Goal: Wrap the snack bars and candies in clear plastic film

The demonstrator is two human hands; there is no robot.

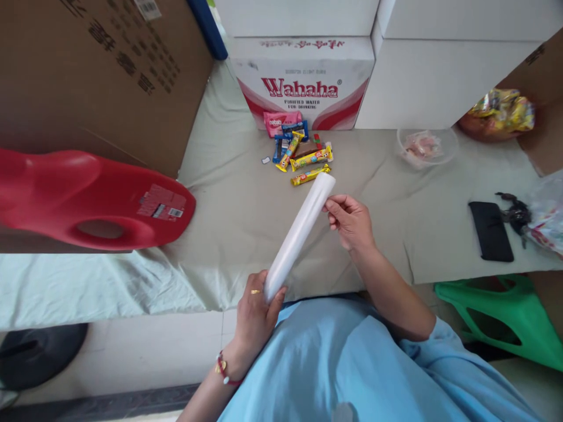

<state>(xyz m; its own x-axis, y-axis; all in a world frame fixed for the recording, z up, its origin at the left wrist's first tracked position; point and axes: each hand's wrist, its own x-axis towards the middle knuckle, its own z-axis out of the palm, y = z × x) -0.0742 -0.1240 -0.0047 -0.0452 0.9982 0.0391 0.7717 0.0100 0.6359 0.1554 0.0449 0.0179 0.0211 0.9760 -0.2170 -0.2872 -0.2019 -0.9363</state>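
Left hand (257, 308) grasping lower end of white roll (299, 235); right hand (352, 223) pinching at its upper side. Roll slanted inward from near edge of table (229, 217), wrapped snacks (311, 158) beyond.

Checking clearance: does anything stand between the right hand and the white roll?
Nothing visible does. The right hand pinches at the white roll near its far end, and the left hand holds the near end; wrapped snacks lie beyond it.

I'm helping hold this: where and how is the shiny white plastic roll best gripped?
Probably around its middle, from the left: the roll is a long, slanted cylinder, its left flank uncovered. The left-hand grip wraps its lower end; the right-hand grip pinches its right edge near the upper end.
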